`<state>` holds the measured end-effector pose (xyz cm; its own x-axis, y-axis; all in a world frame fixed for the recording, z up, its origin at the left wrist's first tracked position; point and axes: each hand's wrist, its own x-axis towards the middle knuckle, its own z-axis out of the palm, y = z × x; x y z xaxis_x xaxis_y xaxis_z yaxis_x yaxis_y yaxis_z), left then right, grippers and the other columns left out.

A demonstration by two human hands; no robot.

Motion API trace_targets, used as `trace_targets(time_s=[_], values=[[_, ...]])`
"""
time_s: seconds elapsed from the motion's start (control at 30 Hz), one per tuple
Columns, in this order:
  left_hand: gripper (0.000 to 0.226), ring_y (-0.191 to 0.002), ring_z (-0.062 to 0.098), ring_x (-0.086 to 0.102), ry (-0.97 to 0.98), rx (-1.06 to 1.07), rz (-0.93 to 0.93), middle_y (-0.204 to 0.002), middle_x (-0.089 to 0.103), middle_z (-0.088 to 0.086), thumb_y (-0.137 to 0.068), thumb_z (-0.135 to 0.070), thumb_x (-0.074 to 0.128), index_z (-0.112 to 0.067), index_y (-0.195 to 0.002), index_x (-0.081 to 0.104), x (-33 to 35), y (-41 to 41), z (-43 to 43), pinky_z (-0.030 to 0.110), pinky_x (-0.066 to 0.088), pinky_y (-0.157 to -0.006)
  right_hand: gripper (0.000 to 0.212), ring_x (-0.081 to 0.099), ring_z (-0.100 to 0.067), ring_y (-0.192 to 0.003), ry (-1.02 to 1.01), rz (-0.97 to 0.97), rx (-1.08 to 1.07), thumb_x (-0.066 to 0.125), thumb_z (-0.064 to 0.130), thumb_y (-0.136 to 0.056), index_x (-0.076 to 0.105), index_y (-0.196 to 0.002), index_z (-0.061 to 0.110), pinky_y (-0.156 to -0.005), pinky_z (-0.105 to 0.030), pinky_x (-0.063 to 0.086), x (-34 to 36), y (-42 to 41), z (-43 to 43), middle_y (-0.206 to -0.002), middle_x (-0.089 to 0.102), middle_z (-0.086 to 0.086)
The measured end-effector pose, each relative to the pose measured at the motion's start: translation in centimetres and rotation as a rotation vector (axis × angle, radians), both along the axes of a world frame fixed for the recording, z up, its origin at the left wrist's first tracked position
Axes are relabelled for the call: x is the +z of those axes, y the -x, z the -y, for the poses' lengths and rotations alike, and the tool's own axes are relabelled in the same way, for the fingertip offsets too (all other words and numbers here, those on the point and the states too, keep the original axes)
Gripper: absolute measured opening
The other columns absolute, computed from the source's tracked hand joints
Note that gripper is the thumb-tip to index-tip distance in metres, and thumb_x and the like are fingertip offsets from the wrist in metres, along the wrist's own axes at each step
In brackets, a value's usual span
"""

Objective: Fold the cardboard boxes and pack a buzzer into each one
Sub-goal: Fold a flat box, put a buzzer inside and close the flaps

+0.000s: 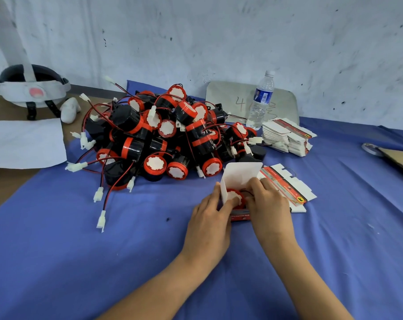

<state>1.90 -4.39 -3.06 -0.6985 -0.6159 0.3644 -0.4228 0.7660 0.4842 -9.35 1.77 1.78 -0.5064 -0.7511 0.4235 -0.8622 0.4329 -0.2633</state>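
While the left hand [209, 215] and right hand [268, 202] clutched the cardboard box [240, 217] round 1 buzzer [234, 199], its wire [249, 192] at 3 o'clock looked apt to jam the flap [240, 174].

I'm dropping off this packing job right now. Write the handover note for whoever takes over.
Left hand: grips the open box at its left side, thumb on the face of the buzzer.
Right hand: fingers curled at the box's right side, by the buzzer's wire.
Things: buzzer pile behind the box; flat boxes beside the right hand; bigger stack further back.
Done: this box is folded and the buzzer sits in it.
Left: tuck the wire, close the upright flap, then work through the pile.
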Motion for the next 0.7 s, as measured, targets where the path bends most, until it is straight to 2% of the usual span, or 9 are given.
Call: trace_targets(time_s=[0.1, 0.17, 0.2, 0.27, 0.33, 0.4, 0.47, 0.6, 0.7], values=[[0.075, -0.142, 0.021, 0.030, 0.007, -0.061, -0.078, -0.162, 0.015, 0.005, -0.097, -0.005, 0.047, -0.049, -0.147, 0.013, 0.0, 0.0, 0.0, 0.036, 0.033, -0.112, 0.022, 0.061, -0.027, -0.089, -0.126, -0.108, 0.005, 0.043, 0.009, -0.096, 0.049, -0.116, 0.016, -0.065, -0.030, 0.039, -0.4, 0.0, 0.3, -0.111, 0.055, -0.001], [0.090, -0.141, 0.017, 0.033, -0.013, -0.096, -0.168, -0.161, 0.019, 0.003, -0.096, -0.001, 0.047, -0.061, -0.142, -0.002, 0.3, 0.0, -0.2, 0.036, 0.037, -0.110, 0.034, 0.062, -0.026, -0.088, -0.129, -0.142, 0.045, 0.042, 0.013, -0.095, 0.046, -0.128, 0.019, -0.063, -0.029, 0.034, -0.5, -0.2, 0.3, -0.114, 0.056, 0.001], [0.092, -0.139, 0.014, 0.036, -0.040, -0.092, -0.209, -0.159, 0.025, 0.002, -0.095, -0.001, 0.048, -0.061, -0.142, -0.004, 0.4, -0.1, -0.1, 0.035, 0.039, -0.109, 0.040, 0.063, -0.028, -0.084, -0.118, -0.126, 0.055, 0.043, 0.015, -0.095, 0.043, -0.134, 0.019, -0.061, -0.030, 0.035, -0.4, -0.3, 0.2, -0.115, 0.057, -0.001], [0.086, -0.135, 0.010, 0.041, -0.077, -0.065, -0.234, -0.156, 0.032, -0.003, -0.095, -0.004, 0.053, -0.046, -0.148, 0.001, 0.3, -0.1, 0.1, 0.034, 0.041, -0.107, 0.049, 0.063, -0.031, -0.080, -0.096, -0.099, 0.058, 0.044, 0.021, -0.094, 0.035, -0.143, 0.020, -0.058, -0.030, 0.034, -0.2, -0.4, 0.1, -0.118, 0.057, -0.003], [0.073, -0.138, 0.011, 0.035, -0.067, -0.048, -0.182, -0.160, 0.015, -0.011, -0.096, -0.007, 0.054, -0.034, -0.152, 0.016, 0.1, -0.2, 0.5, 0.033, 0.038, -0.109, 0.052, 0.062, -0.032, -0.084, -0.085, -0.082, 0.084, 0.044, 0.024, -0.094, 0.032, -0.144, 0.019, -0.059, -0.031, 0.034, 0.0, -0.1, 0.1, -0.119, 0.058, -0.004], [0.059, -0.141, 0.014, 0.029, -0.041, -0.032, -0.130, -0.158, -0.003, -0.018, -0.097, -0.013, 0.054, -0.029, -0.150, 0.032, 0.1, -0.3, 0.6, 0.032, 0.036, -0.110, 0.051, 0.062, -0.032, -0.083, -0.079, -0.071, 0.108, 0.042, 0.024, -0.095, 0.029, -0.144, 0.020, -0.060, -0.032, 0.034, 0.1, 0.0, 0.1, -0.118, 0.058, -0.003], [0.050, -0.143, 0.019, 0.025, -0.030, -0.023, -0.097, -0.158, -0.012, -0.019, -0.097, -0.017, 0.054, -0.027, -0.145, 0.043, 0.3, -0.3, 0.5, 0.037, 0.037, -0.109, 0.048, 0.062, -0.030, -0.082, -0.095, -0.093, 0.140, 0.040, 0.026, -0.097, 0.028, -0.143, 0.022, -0.060, -0.034, 0.038, 0.0, 0.1, 0.1, -0.117, 0.058, -0.001], [0.044, -0.145, 0.021, 0.021, -0.026, 0.001, -0.046, -0.158, -0.021, -0.018, -0.099, -0.021, 0.051, -0.026, -0.143, 0.045, 0.5, -0.2, 0.5, 0.041, 0.039, -0.107, 0.040, 0.064, -0.032, -0.083, 0.031, 0.024, 0.214, 0.046, 0.012, -0.093, 0.046, -0.132, 0.019, -0.067, -0.039, 0.047, 0.0, 0.5, -0.5, -0.110, 0.067, -0.002], [0.044, -0.143, 0.015, 0.023, -0.015, -0.006, -0.052, -0.161, -0.002, -0.018, -0.099, -0.019, 0.048, -0.027, -0.142, 0.045, 0.5, -0.1, 0.5, 0.035, 0.037, -0.108, 0.027, 0.065, -0.025, -0.073, 0.375, 0.069, 0.263, 0.051, 0.003, -0.086, 0.066, -0.108, 0.009, -0.064, -0.036, 0.051, -0.1, 0.6, -1.2, -0.087, 0.072, -0.002]])
